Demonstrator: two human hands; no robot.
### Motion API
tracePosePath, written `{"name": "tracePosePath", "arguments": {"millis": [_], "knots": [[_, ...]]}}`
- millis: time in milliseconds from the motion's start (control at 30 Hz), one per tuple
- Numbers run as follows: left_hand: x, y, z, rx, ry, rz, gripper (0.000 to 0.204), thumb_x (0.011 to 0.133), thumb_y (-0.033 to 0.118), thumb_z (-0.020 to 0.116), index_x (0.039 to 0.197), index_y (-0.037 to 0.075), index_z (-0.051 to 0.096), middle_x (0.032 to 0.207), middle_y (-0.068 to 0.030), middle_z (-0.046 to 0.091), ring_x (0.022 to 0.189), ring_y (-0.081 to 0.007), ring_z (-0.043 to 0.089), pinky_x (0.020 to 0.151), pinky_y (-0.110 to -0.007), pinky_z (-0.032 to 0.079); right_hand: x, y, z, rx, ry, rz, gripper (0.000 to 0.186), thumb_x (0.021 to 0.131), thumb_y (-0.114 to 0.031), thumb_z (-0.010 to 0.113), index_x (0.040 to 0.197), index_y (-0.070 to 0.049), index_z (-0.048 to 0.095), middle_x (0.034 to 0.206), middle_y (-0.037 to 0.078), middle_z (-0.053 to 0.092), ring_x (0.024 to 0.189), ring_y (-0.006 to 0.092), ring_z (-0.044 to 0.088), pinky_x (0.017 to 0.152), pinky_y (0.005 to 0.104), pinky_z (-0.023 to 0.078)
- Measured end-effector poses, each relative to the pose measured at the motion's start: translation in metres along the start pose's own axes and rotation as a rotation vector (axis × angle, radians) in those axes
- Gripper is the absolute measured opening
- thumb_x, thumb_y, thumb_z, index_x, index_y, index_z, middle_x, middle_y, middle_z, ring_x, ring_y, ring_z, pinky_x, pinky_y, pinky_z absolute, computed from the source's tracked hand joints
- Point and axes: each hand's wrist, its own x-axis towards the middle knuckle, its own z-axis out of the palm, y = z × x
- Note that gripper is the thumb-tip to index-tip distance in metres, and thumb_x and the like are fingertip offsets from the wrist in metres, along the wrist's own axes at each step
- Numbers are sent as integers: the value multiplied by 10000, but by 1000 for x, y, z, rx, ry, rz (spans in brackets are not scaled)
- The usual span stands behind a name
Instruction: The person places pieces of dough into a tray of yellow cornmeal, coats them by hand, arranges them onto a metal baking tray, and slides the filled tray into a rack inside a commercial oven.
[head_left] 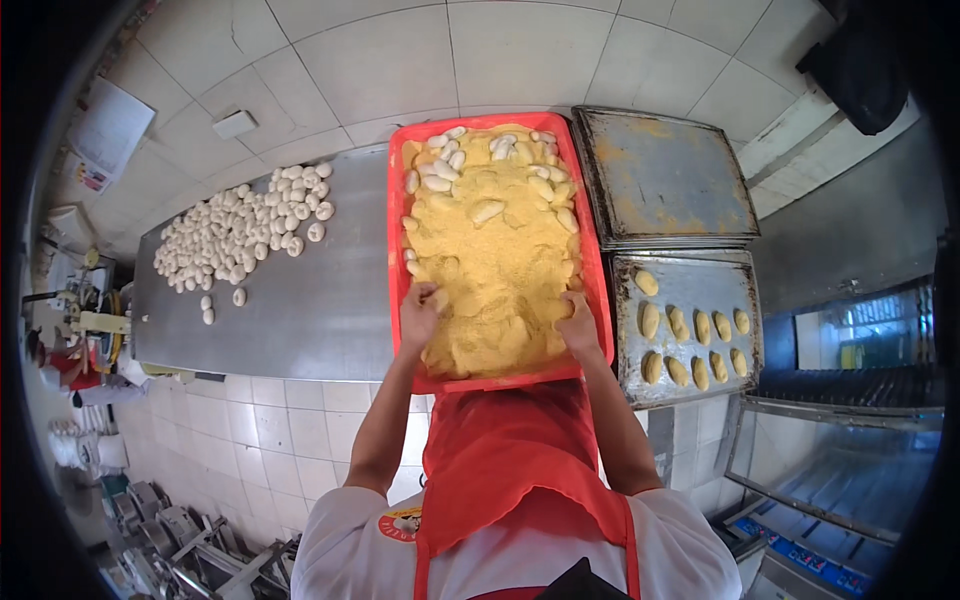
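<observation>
A red tub (399,160) filled with yellow crumbs (490,265) lies in front of me. My left hand (419,318) is over its near left side, fingers curled in at the crumbs; whatever they hold is hard to make out. At the opposite side, my right hand (579,326) also has bent fingers in the crumbs, and what is in them is hidden. Pale oval dough pieces (440,172) lie mostly at the tub's far end and along its sides. One crumb-dusted dough piece (487,211) rests near the middle.
Many small round dough balls (240,225) are heaped on the steel table (330,330) at left. To the right, a baking tray (705,290) carries rows of crumb-coated dough pieces (677,323). Behind it is a stack of worn trays (665,180). A tiled wall (540,55) borders the far side.
</observation>
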Motion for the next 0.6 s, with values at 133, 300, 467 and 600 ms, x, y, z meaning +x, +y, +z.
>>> {"name": "tracePosePath", "arguments": {"millis": [133, 300, 467, 600], "knots": [[54, 38, -10, -673, -196, -319, 288, 933, 260, 563, 1060, 5, 604, 1023, -118, 647, 880, -194, 658, 728, -331, 554, 6, -1, 30, -54, -149, 226, 543, 716, -154, 710, 1219, -3, 571, 1059, 230, 661, 996, 343, 645, 830, 404, 523], [67, 65, 3, 299, -201, 20, 376, 857, 303, 670, 1111, 35, 598, 1091, -155, 644, 998, -283, 648, 835, -407, 546, -8, -14, 62, -611, -65, -274, 476, 730, -173, 722, 1167, -27, 603, 979, 202, 681, 944, 360, 655, 813, 418, 517], [67, 43, -1, 521, -273, 48, 412, 788, 237, 727, 1151, 83, 609, 1088, -150, 639, 1046, -308, 638, 884, -417, 510, 29, -75, 38, -280, -261, -169, 434, 734, -161, 719, 1124, -11, 605, 978, 202, 682, 965, 380, 656, 847, 430, 518], [52, 33, -2, -399, -262, -196, 397, 863, 132, 586, 1253, 59, 596, 1022, -107, 664, 909, -208, 653, 779, -317, 529, 86, -104, 32, -57, -178, -197, 397, 747, -149, 743, 1104, -26, 619, 958, 198, 684, 922, 354, 670, 808, 394, 521]]}}
